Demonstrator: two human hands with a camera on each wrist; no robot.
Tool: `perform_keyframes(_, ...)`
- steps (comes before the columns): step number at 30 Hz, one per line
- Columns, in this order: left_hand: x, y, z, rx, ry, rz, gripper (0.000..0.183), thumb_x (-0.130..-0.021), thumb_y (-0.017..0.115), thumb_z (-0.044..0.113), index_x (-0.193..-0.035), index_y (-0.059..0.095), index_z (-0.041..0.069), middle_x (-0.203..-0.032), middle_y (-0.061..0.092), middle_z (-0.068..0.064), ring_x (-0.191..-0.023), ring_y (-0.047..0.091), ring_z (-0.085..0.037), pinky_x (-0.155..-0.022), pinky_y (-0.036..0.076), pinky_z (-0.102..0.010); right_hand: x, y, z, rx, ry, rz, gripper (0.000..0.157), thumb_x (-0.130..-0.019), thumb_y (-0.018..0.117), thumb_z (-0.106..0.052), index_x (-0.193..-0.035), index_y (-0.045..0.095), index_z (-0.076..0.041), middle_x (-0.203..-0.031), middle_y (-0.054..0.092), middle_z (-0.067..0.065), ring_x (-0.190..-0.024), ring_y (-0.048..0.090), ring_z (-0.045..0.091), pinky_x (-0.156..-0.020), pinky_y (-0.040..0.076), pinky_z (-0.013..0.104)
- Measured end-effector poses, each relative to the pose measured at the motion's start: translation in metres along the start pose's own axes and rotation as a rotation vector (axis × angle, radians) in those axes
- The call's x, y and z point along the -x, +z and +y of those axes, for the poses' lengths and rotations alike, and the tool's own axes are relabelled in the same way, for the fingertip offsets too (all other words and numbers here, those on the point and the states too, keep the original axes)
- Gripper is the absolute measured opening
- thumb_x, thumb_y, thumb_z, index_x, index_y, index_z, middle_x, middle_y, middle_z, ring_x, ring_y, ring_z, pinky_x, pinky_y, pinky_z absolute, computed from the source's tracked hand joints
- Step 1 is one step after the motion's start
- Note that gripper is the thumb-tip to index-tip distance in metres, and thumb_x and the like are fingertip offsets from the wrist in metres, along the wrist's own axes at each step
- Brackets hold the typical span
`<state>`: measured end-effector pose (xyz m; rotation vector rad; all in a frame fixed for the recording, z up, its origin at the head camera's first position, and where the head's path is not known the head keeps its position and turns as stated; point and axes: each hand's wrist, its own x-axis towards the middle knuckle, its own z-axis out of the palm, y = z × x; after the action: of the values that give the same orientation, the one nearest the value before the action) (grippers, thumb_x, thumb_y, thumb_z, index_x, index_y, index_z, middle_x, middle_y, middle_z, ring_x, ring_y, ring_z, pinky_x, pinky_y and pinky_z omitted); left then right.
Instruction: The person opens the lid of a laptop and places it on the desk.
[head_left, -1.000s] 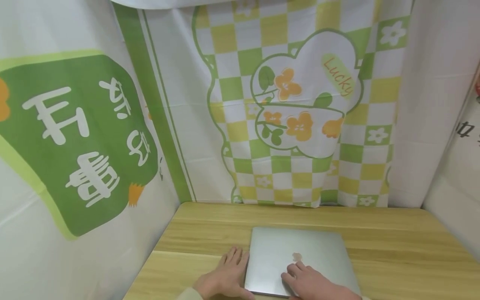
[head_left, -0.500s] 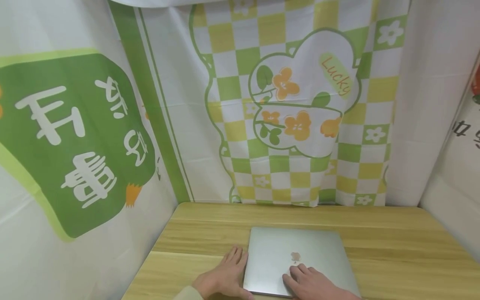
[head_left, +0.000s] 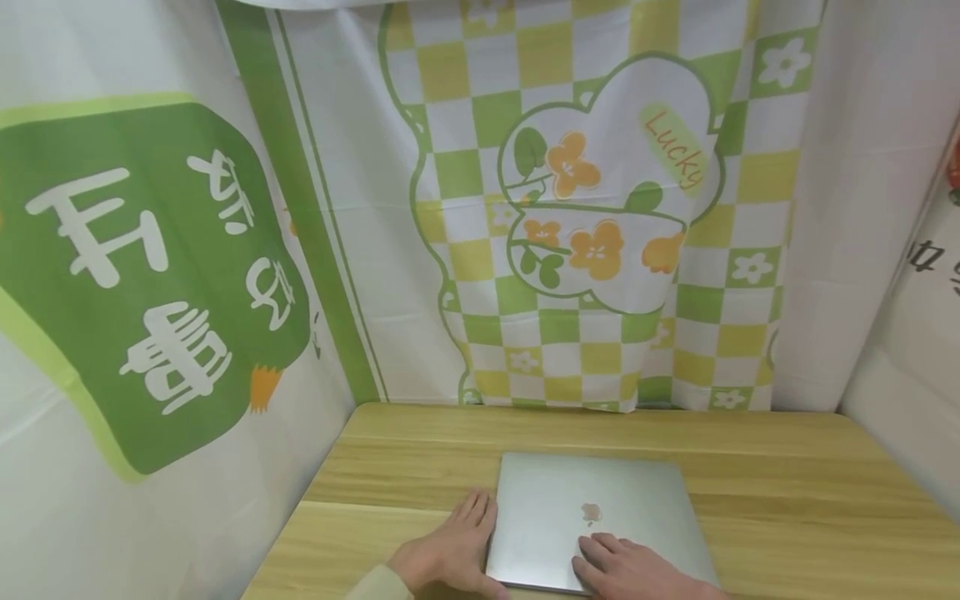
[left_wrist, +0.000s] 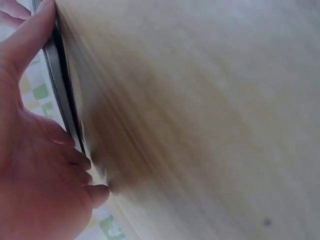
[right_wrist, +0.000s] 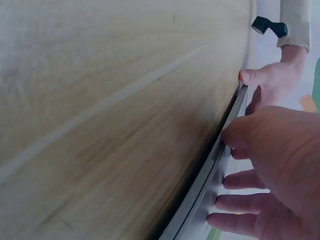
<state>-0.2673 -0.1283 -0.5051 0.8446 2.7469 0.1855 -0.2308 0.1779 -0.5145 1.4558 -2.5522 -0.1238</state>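
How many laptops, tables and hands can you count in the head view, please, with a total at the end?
Silver, rectangular laptop with an apple logo: 1
Yellowish-brown, wood-grained table: 1
Bare left hand and bare right hand: 2
Total: 4

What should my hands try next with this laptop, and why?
Perhaps try easing the laptop open with the right hand: it lies closed, that hand's thumb is at its near edge, and the left hand is at its left side, well placed to steady it.
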Motion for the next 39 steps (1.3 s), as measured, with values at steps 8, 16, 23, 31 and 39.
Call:
perform_keyframes(8, 0.0, 0.001, -0.002, -0.013, -0.035, -0.023, 0.125, -0.071, 0.068, 0.075, -0.154, 0.019, -0.004, -0.162, 0.014, -0.026, -0.152, 0.011, -0.039, -0.122, 0.021, -0.055, -0.007, -0.003, -0.008, -0.006, -0.028, -0.046, 0.062, -0.099, 0.027, -0.066, -0.127, 0.056, -0.019, -0.12, 0.063, 0.007, -0.105, 0.064, 0.023, -0.072, 0.058, 0.03)
perform_keyframes(16, -0.001, -0.001, 0.0, -0.036, -0.035, -0.037, 0.125, -0.072, 0.066, 0.077, -0.155, 0.015, -0.001, -0.163, 0.012, -0.022, -0.153, 0.009, -0.037, -0.121, 0.019, -0.058, -0.01, -0.007, -0.013, -0.04, 0.016, -0.135, 0.069, -0.096, 0.019, -0.071, -0.133, 0.052, -0.024, -0.127, 0.061, 0.008, -0.113, 0.062, 0.026, -0.076, 0.058, 0.035)
perform_keyframes(23, 0.0, 0.001, -0.001, -0.017, -0.005, -0.028, 0.126, -0.072, 0.066, 0.077, -0.154, 0.015, -0.004, -0.162, 0.012, -0.025, -0.152, 0.009, -0.038, -0.121, 0.021, -0.055, -0.015, -0.009, -0.022, -0.057, 0.025, -0.18, 0.07, -0.096, 0.018, -0.072, -0.14, 0.049, -0.027, -0.133, 0.059, 0.007, -0.114, 0.062, 0.03, -0.074, 0.059, 0.037)
perform_keyframes(31, -0.001, 0.001, -0.001, -0.025, 0.019, -0.02, 0.126, -0.074, 0.065, 0.076, -0.154, 0.014, -0.005, -0.162, 0.011, -0.027, -0.152, 0.009, -0.04, -0.122, 0.021, -0.054, -0.013, -0.003, -0.024, 0.058, -0.007, -0.097, 0.064, -0.098, 0.022, -0.069, -0.136, 0.05, -0.026, -0.129, 0.061, 0.007, -0.109, 0.064, 0.031, -0.065, 0.057, 0.032)
perform_keyframes(39, 0.0, 0.002, 0.0, -0.027, 0.024, -0.029, 0.124, -0.075, 0.062, 0.078, -0.154, 0.015, -0.005, -0.162, 0.01, -0.027, -0.152, 0.008, -0.039, -0.122, 0.021, -0.053, -0.011, -0.002, -0.025, 0.056, -0.007, -0.151, 0.066, -0.098, 0.017, -0.069, -0.137, 0.049, -0.028, -0.132, 0.058, 0.006, -0.111, 0.064, 0.031, -0.069, 0.059, 0.033)
